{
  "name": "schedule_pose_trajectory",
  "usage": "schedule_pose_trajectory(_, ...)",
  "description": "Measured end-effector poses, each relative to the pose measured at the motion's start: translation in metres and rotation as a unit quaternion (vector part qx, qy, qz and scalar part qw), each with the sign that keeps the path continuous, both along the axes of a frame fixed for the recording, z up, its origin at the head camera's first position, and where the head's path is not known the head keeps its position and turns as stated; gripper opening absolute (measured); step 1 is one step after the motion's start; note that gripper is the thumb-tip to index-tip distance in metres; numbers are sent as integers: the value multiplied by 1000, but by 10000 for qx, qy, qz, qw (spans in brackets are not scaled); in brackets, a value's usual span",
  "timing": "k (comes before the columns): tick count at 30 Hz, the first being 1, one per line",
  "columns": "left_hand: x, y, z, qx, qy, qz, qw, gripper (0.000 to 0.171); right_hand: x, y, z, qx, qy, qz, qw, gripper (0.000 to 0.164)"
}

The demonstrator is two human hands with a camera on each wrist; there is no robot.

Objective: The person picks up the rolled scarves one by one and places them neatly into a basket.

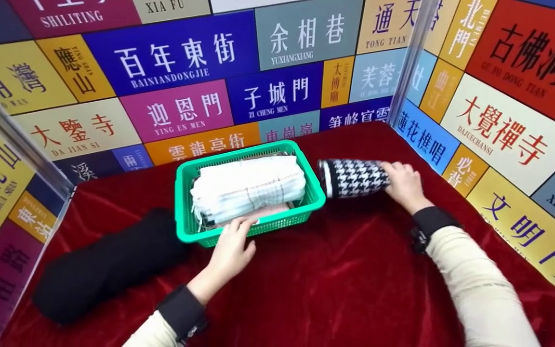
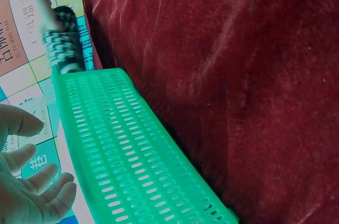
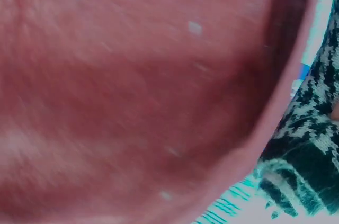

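Observation:
My right hand (image 1: 405, 185) grips the right end of a rolled black-and-white houndstooth knit cloth (image 1: 357, 178), just right of a green plastic basket (image 1: 179, 205). In the right wrist view the knit roll (image 3: 304, 128) shows at the right edge, with only a sliver of a finger. My left hand (image 1: 231, 248) is at the basket's front rim, its fingers loosely bent and pinching nothing. Seen from the left wrist, that hand (image 2: 32, 187) hovers beside the basket's slotted wall (image 2: 122, 128). Folded white cloths (image 1: 248, 180) fill the basket, partly hiding something pinkish beneath.
A long black roll (image 1: 113, 265) lies left of the basket, its upper end close to the basket's corner. Dark red velvet (image 1: 316, 289) covers the table. Panels with colourful lettered signs (image 1: 171, 58) stand behind and on both sides.

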State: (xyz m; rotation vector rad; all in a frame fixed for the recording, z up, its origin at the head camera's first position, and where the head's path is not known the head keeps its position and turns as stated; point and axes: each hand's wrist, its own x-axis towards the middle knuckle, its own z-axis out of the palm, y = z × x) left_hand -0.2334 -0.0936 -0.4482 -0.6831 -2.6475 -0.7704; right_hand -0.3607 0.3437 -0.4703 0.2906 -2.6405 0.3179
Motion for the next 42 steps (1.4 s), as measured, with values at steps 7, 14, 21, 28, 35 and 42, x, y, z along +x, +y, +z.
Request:
schedule_pose_trajectory(7, -2, -2, 4, 49, -145, 53, 9999, 47, 18, -3, 50, -319, 898, 256, 9951, 57)
schedule_pose_trajectory(14, -6, -11, 9, 297, -205, 161, 9992, 50, 54, -28, 91, -561, 1620, 1209, 9778, 53)
schedule_pose_trajectory(21, -10, -29, 24, 1154, -616, 450, 9904, 49, 98, -80, 116, -679, 1974, 2276, 9511, 52)
schedule_pose_trajectory(28, -10, -46, 28, 2380, -741, 470, 9673, 34, 135, -132, 122, -1199, 864, 3628, 9201, 53)
schedule_pose_trajectory(35, -6, -57, 18, 3030, -1803, -420, 9348, 25, 135, -170, 104, -872, -1545, 3682, 9127, 50)
schedule_pose_trajectory(42, -3, -64, 12, 2830, -2786, -1134, 9107, 37, 109, -201, 47, 203, -1833, 3189, 9297, 52)
